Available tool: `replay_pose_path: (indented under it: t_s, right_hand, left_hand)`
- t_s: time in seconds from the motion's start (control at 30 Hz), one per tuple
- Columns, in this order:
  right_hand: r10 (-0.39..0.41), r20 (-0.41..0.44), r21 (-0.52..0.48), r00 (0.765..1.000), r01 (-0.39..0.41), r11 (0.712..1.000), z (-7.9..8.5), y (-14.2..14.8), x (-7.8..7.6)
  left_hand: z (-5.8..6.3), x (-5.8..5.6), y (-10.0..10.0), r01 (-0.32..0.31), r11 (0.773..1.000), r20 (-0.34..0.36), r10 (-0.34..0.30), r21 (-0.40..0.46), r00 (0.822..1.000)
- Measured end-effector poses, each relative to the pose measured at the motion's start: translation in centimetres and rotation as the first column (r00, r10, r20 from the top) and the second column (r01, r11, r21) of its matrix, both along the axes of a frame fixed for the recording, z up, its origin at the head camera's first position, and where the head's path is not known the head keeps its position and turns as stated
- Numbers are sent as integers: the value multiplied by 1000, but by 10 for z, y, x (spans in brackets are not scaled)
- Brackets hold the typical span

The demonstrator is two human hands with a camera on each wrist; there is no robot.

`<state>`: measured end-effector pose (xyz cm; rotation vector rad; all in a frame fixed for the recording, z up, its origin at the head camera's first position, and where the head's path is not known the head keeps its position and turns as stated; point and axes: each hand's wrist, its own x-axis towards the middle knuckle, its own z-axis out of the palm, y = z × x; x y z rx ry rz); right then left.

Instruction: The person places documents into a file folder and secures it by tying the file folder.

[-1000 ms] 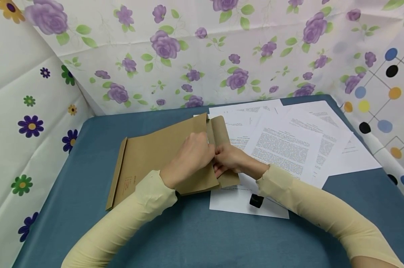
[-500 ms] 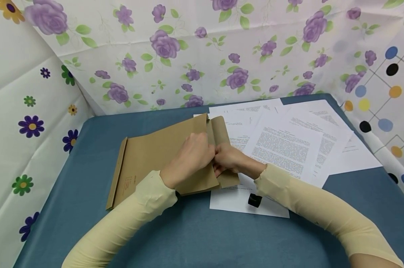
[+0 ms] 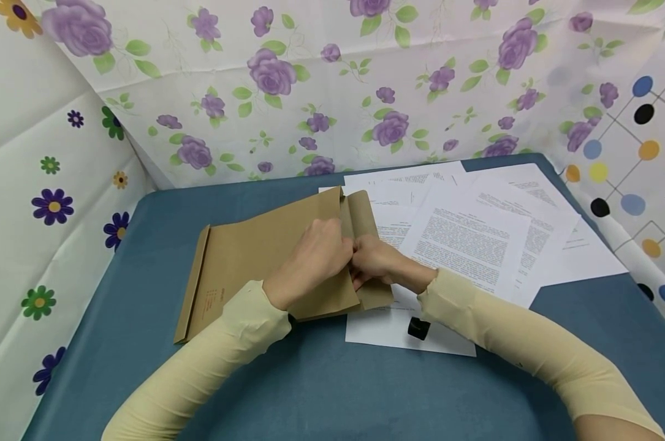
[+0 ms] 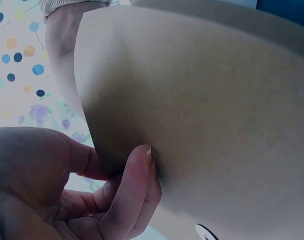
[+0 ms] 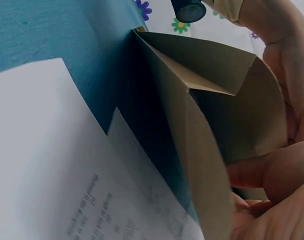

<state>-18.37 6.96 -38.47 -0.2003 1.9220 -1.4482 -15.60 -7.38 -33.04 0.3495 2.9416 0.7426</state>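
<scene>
A brown paper envelope (image 3: 271, 239) lies on the blue table, its mouth facing right and gaping in the right wrist view. My left hand (image 3: 317, 254) pinches the edge of its upper panel, thumb and fingers on either side of the paper (image 4: 206, 100) in the left wrist view. At the mouth my right hand (image 3: 379, 257) has curled fingers on the lower panel and flap (image 3: 361, 214), beside the left hand. From the right wrist, that hand (image 5: 276, 195) grips the paper's edge, fingertips partly hidden. A small round disc (image 4: 206, 232) sits on the envelope.
Several printed sheets (image 3: 464, 239) overlap on the right of the blue table (image 3: 332, 392), some under the right forearm. Flowered cloth (image 3: 332, 92) hangs behind the table. A small black device (image 3: 418, 328) shows under the right wrist.
</scene>
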Motion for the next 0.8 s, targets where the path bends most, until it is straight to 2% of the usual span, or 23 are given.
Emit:
replay_pose_path:
  t_s: [0.17, 0.37, 0.53, 0.8]
  right_hand:
    - [46, -80, 0, 996, -46, 999, 10, 11, -1]
    - [60, -163, -7, 985, -62, 998, 27, 37, -3]
    - [50, -251, 89, 967, -29, 996, 40, 63, -6]
    - [7, -321, 182, 947, 54, 982, 56, 109, -15]
  left_hand:
    - [-3, 1, -3, -9, 1000, 6, 9, 6, 1000]
    - [-6, 0, -7, -21, 1000, 9, 21, -9, 1000]
    - [-8, 0, -11, -34, 999, 16, 35, -9, 999]
    - [-13, 0, -15, -41, 999, 26, 41, 18, 999]
